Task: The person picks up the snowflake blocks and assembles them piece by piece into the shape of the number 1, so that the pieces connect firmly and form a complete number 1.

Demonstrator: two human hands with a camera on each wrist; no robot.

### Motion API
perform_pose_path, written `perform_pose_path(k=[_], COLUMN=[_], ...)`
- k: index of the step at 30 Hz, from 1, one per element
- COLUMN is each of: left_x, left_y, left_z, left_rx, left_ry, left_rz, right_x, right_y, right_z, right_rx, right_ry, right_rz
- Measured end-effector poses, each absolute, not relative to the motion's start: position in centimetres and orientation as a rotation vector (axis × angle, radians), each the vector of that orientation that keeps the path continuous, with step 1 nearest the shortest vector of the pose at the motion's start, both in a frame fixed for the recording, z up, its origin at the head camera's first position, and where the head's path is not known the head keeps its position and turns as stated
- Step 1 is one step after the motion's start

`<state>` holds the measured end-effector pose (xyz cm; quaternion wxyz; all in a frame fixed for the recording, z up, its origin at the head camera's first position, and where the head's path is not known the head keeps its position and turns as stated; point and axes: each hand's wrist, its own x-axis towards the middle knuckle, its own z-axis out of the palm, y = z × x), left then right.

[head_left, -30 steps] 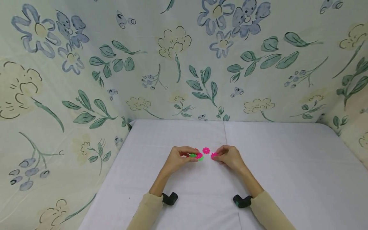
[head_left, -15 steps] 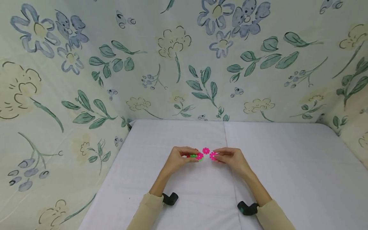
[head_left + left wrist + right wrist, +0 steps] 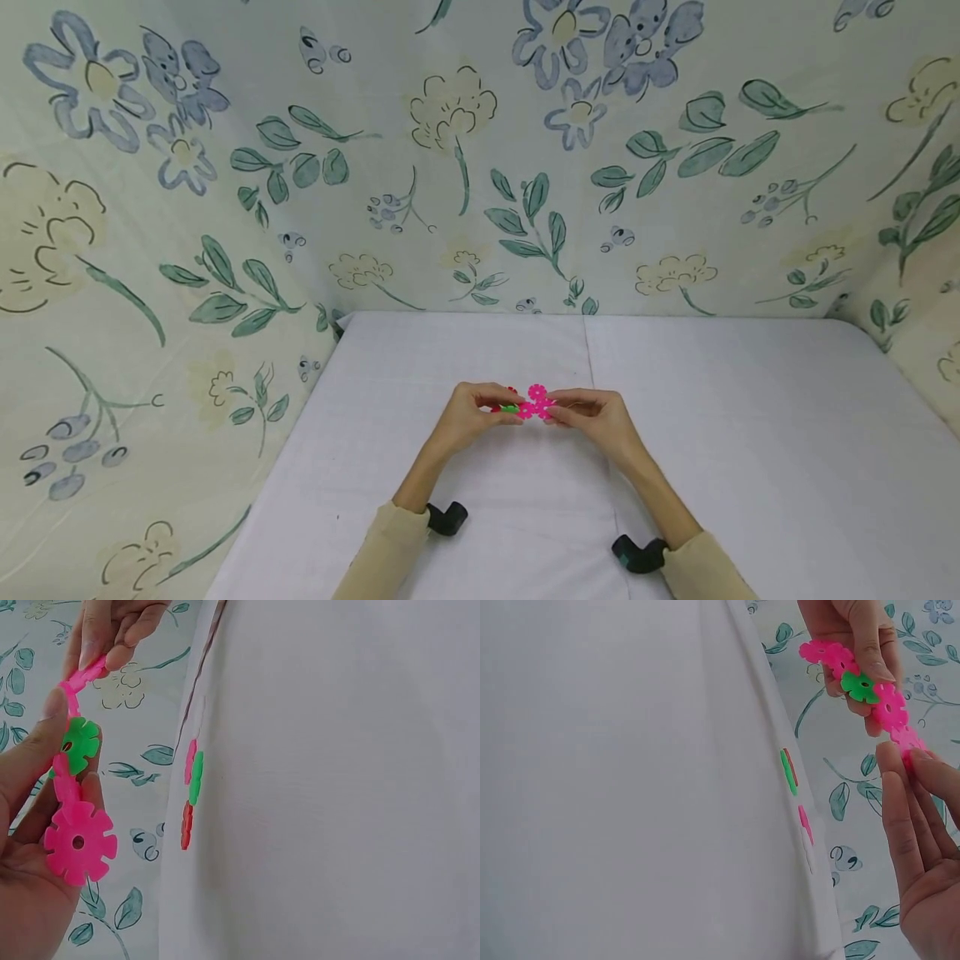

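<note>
My left hand [image 3: 467,412] holds a short chain of flower-shaped plastic discs above the table. A green disc [image 3: 82,741] sits between pink ones in that chain, and a pink disc [image 3: 79,844] hangs at its near end in the left wrist view. With thumb and fingertips my right hand [image 3: 603,417] pinches another pink disc [image 3: 906,739]. This disc meets the pink disc [image 3: 889,707] at the chain's other end; whether their slots are fully joined I cannot tell. Fingers partly hide the chain.
Loose discs lie on the white-covered table [image 3: 750,433] behind the hands: a pink disc [image 3: 190,761], a green disc [image 3: 196,778] and a red disc [image 3: 186,825]. Flower-printed cloth [image 3: 450,183] rises behind and at the sides. Each wrist bears a black device [image 3: 639,554].
My right hand has moved left with its pink disc, closing the gap to the chain, and the two now touch. The left hand has stayed nearly in place.
</note>
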<state>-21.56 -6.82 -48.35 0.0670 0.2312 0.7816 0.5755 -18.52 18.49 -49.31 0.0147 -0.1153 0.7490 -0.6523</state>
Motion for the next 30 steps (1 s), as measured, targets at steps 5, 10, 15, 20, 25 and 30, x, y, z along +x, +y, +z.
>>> perform_pose_path(k=[5, 10, 15, 20, 25, 30], left_x=[-21.4, -21.4, -21.4, -21.3, -21.4, -21.4], left_y=[-6.8, -7.0, -6.9, -7.0, -6.9, -6.6], left_z=[-48.1, -48.0, -47.7, -47.5, -47.4, -47.3], left_rx=[0.704, 0.711, 0.681, 0.649, 0.655, 0.705], left_ry=[2.359, 2.360, 2.355, 2.372, 2.406, 2.402], left_rz=[1.725, 1.711, 1.710, 1.718, 1.708, 1.698], right_x=[-18.4, -18.3, -18.1, -18.0, -17.9, -17.9], right_y=[18.3, 18.1, 18.0, 17.7, 17.6, 17.8], right_z=[-49.3, -49.1, -49.0, -48.8, -48.4, -48.2], right_rx=[-0.393, -0.458, -0.521, -0.575, -0.586, -0.561], right_ry=[2.340, 2.332, 2.363, 2.414, 2.481, 2.536], right_rz=[-2.028, -2.018, -2.010, -2.011, -1.975, -1.928])
